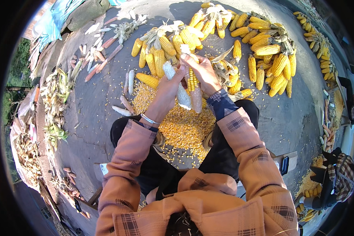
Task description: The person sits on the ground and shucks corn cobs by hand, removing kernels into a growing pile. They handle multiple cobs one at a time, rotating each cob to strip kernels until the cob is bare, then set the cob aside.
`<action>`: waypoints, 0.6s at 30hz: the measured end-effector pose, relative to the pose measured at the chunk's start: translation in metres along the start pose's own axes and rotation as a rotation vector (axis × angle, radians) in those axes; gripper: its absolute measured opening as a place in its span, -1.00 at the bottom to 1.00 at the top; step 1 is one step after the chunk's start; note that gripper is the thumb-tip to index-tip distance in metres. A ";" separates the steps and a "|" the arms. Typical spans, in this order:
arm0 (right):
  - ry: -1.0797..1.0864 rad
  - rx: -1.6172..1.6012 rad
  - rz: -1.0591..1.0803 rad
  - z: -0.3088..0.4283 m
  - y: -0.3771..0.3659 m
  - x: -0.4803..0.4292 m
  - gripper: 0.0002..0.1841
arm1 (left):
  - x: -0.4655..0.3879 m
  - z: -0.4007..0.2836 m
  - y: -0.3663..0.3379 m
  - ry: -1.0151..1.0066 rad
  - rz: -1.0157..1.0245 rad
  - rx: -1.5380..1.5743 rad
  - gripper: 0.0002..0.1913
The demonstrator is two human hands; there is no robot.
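Note:
My left hand (pixel 169 88) is closed around a bare white corn cob (pixel 183 96), whose pale end sticks out above the fingers. My right hand (pixel 202 70) grips a partly shelled corn ear (pixel 195 94); a band of yellow kernels remains on it and its lower end is bare. The two are held side by side, and the fingers hide where they meet. Below them a heap of loose yellow kernels (pixel 185 129) lies on the ground between my feet. Just beyond my hands are husk-tied bunches of yellow corn ears (pixel 159 59).
More tied corn ears (pixel 271 56) lie at the upper right. Bare cobs (pixel 106 63) are scattered at the upper left, and husks (pixel 56 103) line the left edge. Other people (pixel 339 177) sit at the far right beside more corn. A phone (pixel 285 165) rests by my right side.

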State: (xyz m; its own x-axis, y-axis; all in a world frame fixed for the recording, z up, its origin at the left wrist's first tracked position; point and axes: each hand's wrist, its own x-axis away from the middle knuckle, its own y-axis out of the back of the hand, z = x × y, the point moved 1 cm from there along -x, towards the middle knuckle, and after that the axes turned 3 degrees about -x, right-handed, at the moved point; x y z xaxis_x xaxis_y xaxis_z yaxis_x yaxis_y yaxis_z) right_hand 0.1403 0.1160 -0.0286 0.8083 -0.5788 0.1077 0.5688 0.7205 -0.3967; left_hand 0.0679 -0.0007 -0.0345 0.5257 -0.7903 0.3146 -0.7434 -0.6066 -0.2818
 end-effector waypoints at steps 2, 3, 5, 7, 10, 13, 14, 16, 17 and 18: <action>-0.004 -0.119 -0.135 -0.003 -0.002 -0.003 -0.62 | -0.002 0.006 -0.008 -0.006 -0.063 0.154 -0.60; 0.033 -0.128 -0.201 -0.005 -0.002 -0.004 -0.63 | -0.001 0.006 -0.012 -0.016 -0.072 0.186 -0.58; 0.109 -0.144 -0.333 -0.010 -0.004 -0.005 -0.63 | -0.001 0.008 -0.018 -0.037 -0.091 0.251 -0.54; 0.188 -0.027 -0.368 -0.013 -0.015 -0.006 -0.66 | -0.001 0.014 -0.025 -0.156 -0.221 0.194 -0.53; 0.159 -0.118 -0.299 -0.015 -0.032 0.010 -0.68 | 0.000 0.017 -0.030 -0.112 -0.314 0.265 -0.52; 0.214 0.126 -0.311 -0.020 -0.034 0.006 -0.63 | -0.009 0.028 -0.029 -0.036 -0.366 0.391 -0.53; 0.259 0.284 -0.323 -0.025 -0.029 0.000 -0.61 | -0.015 0.033 -0.027 -0.024 -0.384 0.429 -0.53; 0.335 0.624 -0.311 -0.022 -0.030 0.004 -0.58 | -0.023 0.043 -0.016 0.008 -0.354 0.422 -0.57; 0.334 0.616 -0.235 -0.021 -0.030 0.005 -0.59 | -0.028 0.047 -0.009 0.024 -0.338 0.419 -0.59; 0.335 0.615 -0.164 -0.017 -0.028 0.005 -0.60 | -0.037 0.054 -0.001 0.066 -0.263 0.430 -0.61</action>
State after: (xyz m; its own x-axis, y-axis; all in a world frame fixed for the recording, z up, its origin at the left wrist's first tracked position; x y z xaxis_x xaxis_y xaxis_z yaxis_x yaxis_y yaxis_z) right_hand 0.1252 0.0863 -0.0325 0.6707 -0.7135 -0.2029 0.7417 0.6414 0.1961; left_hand 0.0713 0.0245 -0.0947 0.6345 -0.6072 0.4782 -0.3444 -0.7760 -0.5284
